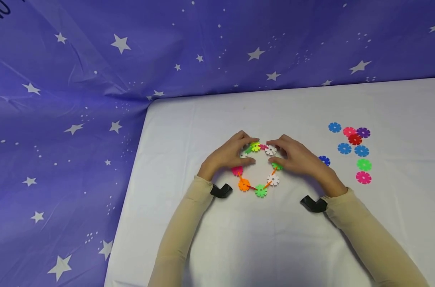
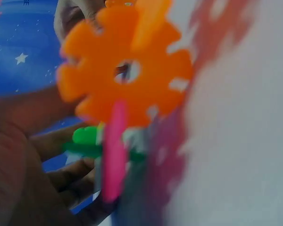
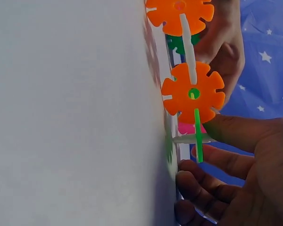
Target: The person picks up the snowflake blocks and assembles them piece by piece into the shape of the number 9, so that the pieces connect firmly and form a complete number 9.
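Note:
A closed ring of notched plastic linking discs (image 1: 261, 191) stands on the white table, with flat-facing and edge-on discs alternating. Yellow, white, green, pink and orange ones show. My left hand (image 1: 233, 151) holds the ring's far left side, index finger by the yellow disc (image 1: 255, 146) and thumb reaching inside. On the far right, my right hand (image 1: 292, 154) holds the ring near a white disc (image 1: 270, 150) and a green one. In the right wrist view its thumb meets the edge of an orange disc (image 3: 193, 92). Close up in the left wrist view is another orange disc (image 2: 125, 66), blurred.
Loose discs lie to the right: light blue (image 1: 334, 127), purple (image 1: 363, 132), red (image 1: 355, 139), green (image 1: 364, 164) and pink (image 1: 363, 177). A dark blue disc (image 1: 323, 160) is partly behind my right forearm. A purple star-patterned curtain (image 1: 203, 48) borders the table's back and left.

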Demonstrator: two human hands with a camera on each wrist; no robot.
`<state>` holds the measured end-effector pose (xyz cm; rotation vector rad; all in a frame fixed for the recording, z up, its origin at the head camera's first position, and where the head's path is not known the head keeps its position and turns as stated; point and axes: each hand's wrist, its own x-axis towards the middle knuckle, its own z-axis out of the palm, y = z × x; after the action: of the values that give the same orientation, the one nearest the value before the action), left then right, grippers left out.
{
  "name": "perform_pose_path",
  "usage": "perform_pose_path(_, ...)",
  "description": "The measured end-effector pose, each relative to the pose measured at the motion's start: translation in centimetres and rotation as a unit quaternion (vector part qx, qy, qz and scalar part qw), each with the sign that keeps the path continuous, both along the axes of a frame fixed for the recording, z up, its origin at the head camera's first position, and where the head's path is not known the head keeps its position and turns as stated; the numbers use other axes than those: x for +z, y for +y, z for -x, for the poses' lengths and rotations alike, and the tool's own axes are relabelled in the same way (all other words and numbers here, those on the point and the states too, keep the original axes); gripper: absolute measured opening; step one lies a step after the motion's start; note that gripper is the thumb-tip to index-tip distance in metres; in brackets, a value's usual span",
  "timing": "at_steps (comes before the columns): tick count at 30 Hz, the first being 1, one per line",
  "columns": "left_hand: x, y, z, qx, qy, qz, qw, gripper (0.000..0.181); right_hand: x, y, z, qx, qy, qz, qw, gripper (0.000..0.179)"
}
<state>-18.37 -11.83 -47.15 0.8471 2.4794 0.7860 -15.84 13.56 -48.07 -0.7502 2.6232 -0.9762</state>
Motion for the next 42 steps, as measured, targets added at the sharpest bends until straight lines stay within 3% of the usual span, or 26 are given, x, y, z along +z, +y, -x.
perform_pose_path(6,0.7,-2.4,-0.2,-0.007,-0.039,-0.01,0.9992,0.079,-0.2,-0.2,0.4,0.007,-0.003,0.003,1.0,0.057)
perform_pose_path(14,0.5,-4.8,-1.9,0.041,-0.046,-0.021,0.9979,0.087,0.3,-1.0,1.3,-0.014,0.038,0.013,0.9991,0.056)
perform_pose_path(17,0.1,-4.9,-2.3,0.055,-0.037,-0.039,0.997,0.082,0.6,-2.0,2.2,-0.003,0.04,0.016,0.9991,0.052)
perform_pose_path(22,-0.5,-4.7,-2.5,0.05,-0.01,-0.069,0.9963,0.062,0.6,-3.9,3.1,0.027,0.026,-0.003,0.9993,0.036)
perform_pose_path(30,-0.8,-4.1,-2.2,0.019,-0.005,-0.089,0.9958,0.054,0.2,-4.8,2.9,0.026,0.038,-0.009,0.9989,0.018)
perform_pose_path(42,-1.6,-4.2,-2.0,0.008,0.008,-0.102,0.9947,0.048,-0.4,-5.0,2.8,0.026,0.063,0.01,0.9976,0.011)
